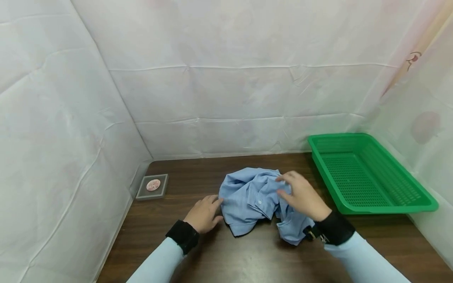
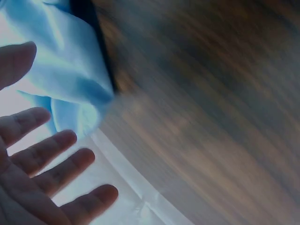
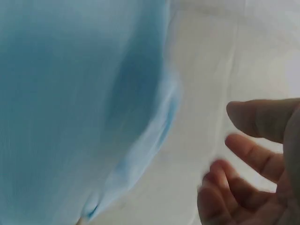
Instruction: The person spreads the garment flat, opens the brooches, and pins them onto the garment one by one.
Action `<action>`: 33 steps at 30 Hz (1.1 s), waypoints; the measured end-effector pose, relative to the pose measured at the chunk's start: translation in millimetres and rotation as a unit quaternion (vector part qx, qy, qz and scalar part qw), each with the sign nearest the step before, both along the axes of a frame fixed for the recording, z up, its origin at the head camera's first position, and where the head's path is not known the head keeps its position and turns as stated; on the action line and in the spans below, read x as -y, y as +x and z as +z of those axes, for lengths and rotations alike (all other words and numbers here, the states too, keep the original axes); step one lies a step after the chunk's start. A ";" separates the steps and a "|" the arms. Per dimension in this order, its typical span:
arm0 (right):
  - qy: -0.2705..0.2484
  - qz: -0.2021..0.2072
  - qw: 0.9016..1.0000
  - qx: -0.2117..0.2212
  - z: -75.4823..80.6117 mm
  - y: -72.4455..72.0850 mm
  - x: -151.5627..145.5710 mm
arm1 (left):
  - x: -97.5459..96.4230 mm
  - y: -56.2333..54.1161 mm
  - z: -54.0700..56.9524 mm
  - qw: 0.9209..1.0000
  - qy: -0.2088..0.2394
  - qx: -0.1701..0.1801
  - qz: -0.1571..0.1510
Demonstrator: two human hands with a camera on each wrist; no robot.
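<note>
A crumpled blue cloth garment with a button, seemingly a shirt (image 1: pixel 247 196), lies in a heap on the brown wooden table (image 1: pixel 226 259). My left hand (image 1: pixel 203 214) is at its left edge with fingers spread; whether the fingertips touch the cloth I cannot tell. In the left wrist view those fingers (image 2: pixel 56 154) are straight and hold nothing. Over the right part of the heap hovers my right hand (image 1: pixel 304 196), thumb and fingers apart. The right wrist view shows this hand (image 3: pixel 253 178) loosely bent beside the blue fabric (image 3: pixel 70 117), with nothing in its grasp.
A green plastic basket (image 1: pixel 389 210) stands at the right side of the table. At the far left lies a small grey square item (image 1: pixel 141 193) with a pink round disc (image 1: pixel 153 185) on it. White sheeting (image 1: pixel 230 90) walls the table at the back and both sides.
</note>
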State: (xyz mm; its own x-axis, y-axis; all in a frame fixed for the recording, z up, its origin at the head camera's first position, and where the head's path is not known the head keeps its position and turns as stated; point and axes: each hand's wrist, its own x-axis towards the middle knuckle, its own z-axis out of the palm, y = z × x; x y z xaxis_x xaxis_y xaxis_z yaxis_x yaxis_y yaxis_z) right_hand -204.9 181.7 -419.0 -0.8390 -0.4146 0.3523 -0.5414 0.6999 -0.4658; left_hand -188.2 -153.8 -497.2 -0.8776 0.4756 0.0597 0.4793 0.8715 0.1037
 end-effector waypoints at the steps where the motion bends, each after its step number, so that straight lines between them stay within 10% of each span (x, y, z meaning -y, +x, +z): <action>1: -0.006 0.020 1.000 -0.005 0.3 8.2 5.4 | 0.9 -2.6 -0.5 1.000 -0.005 -0.008 -0.007; 7: -0.005 0.099 0.990 0.099 -21.6 39.0 33.1 | 1.4 -19.5 -0.3 1.000 -0.013 -0.014 -0.013; 20: -0.010 0.036 0.959 0.282 -78.6 29.5 31.2 | -5.3 -53.2 -10.4 0.976 0.123 0.106 0.148; 33: -0.211 -0.106 0.889 0.392 -97.7 17.2 46.8 | -23.8 -54.2 -32.7 0.979 0.159 0.111 0.062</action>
